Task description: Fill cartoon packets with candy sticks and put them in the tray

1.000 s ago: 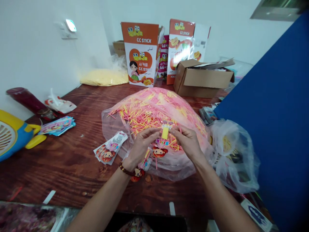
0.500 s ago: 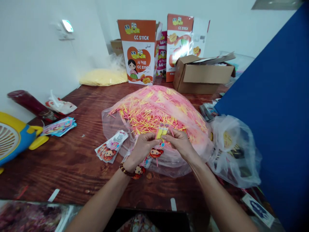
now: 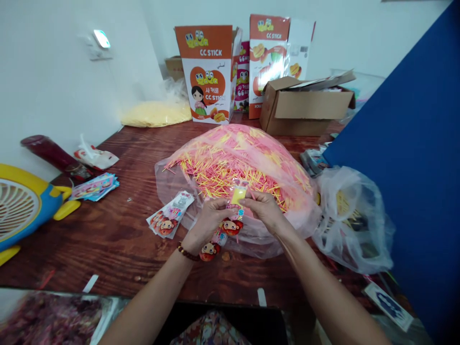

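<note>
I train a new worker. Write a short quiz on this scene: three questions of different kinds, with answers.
1. What do the left hand and the right hand hold together? A) a spoon B) a small packet with yellow sticks C) a cup
2. True or false: the clear bag of pink and yellow sticks lies on the wooden table.
3. Fill in: the orange box reads "CC ____".
Key: 1 B; 2 true; 3 STICK.

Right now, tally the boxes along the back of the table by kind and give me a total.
Printed CC Stick cartons: 3
Plain brown cardboard boxes: 2
Total: 5
</note>
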The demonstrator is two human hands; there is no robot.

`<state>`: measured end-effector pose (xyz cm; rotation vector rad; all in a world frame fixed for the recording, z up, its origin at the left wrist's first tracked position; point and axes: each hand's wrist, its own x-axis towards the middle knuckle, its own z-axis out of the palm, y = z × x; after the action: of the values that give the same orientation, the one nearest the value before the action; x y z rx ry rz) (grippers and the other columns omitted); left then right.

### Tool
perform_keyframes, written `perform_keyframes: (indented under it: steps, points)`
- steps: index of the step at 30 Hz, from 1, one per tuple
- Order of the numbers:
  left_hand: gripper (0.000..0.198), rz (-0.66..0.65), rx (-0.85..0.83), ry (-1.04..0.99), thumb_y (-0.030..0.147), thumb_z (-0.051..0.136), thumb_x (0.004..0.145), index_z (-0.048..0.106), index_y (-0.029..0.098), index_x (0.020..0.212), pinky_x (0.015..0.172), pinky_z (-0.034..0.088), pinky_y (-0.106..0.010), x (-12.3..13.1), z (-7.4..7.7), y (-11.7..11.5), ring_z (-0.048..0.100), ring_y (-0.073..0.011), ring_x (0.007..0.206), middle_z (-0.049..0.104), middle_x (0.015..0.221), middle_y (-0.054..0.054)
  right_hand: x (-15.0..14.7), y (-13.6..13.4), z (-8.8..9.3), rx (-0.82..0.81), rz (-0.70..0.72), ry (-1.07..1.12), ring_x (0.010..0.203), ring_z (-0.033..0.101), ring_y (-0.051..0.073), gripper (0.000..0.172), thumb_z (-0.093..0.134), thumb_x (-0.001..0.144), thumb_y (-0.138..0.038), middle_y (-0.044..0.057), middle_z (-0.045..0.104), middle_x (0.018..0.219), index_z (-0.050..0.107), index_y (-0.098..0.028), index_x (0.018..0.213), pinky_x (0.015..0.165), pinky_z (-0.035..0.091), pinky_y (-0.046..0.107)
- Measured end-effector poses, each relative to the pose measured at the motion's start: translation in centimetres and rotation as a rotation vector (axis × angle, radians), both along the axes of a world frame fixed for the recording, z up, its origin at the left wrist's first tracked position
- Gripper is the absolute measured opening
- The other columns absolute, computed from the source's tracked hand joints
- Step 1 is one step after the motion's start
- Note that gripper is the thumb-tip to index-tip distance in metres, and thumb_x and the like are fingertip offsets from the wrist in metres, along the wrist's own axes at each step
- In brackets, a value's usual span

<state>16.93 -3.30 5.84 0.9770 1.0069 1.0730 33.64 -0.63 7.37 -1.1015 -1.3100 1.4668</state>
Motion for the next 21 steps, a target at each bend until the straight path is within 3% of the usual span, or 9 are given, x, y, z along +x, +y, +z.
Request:
perform_keyframes:
  steps: [7, 14, 17, 21]
  points:
    - [0.024, 0.003, -0.128, -0.146, 0.028, 0.088, 0.058, 0.076, 0.013, 0.073, 0.067, 0.049, -0.024, -1.1, -0.2, -0.6, 0.061, -0.0103, 0.061, 0.07, 0.066, -0.001, -1.0, -0.3, 0.2, -0.072, 0.072, -0.022, 0.051, 0.028, 0.008, 0.033, 0.075, 0.066, -0.046, -0.008, 0.034, 0.052, 0.057, -0.019, 0.065, 0.05, 0.022, 0.024]
    - [0.026, 0.05, -0.119, -0.095, 0.028, 0.089, 0.055, 0.077, 0.013, 0.073, 0.063, 0.046, -0.023, -1.8, 0.2, -1.3, 0.06, -0.0112, 0.061, 0.071, 0.067, -0.001, -2.0, -0.1, -0.6, 0.067, 0.071, -0.096, 0.057, 0.036, 0.009, 0.038, 0.075, 0.066, -0.046, -0.006, 0.043, 0.058, 0.05, -0.019, 0.058, 0.056, 0.03, 0.024]
    - [0.027, 0.066, -0.105, -0.062, 0.03, 0.088, 0.056, 0.078, 0.013, 0.075, 0.065, 0.047, -0.023, -2.2, 0.6, -1.7, 0.061, -0.0124, 0.064, 0.072, 0.068, -0.002, -1.7, -0.1, 0.4, 0.036, 0.15, -0.075, 0.06, 0.044, 0.011, 0.034, 0.075, 0.066, -0.048, -0.004, 0.051, 0.062, 0.057, -0.019, 0.066, 0.058, 0.035, 0.025]
    - [0.028, 0.038, -0.139, 0.006, 0.034, 0.088, 0.057, 0.078, 0.013, 0.073, 0.066, 0.048, -0.025, -3.0, 0.4, -2.1, 0.061, -0.0141, 0.066, 0.071, 0.069, -0.002, -0.7, 0.4, 3.0, 0.131, 0.024, -0.102, 0.056, 0.037, 0.009, 0.028, 0.072, 0.072, -0.044, -0.005, 0.048, 0.06, 0.066, -0.018, 0.081, 0.055, 0.03, 0.024]
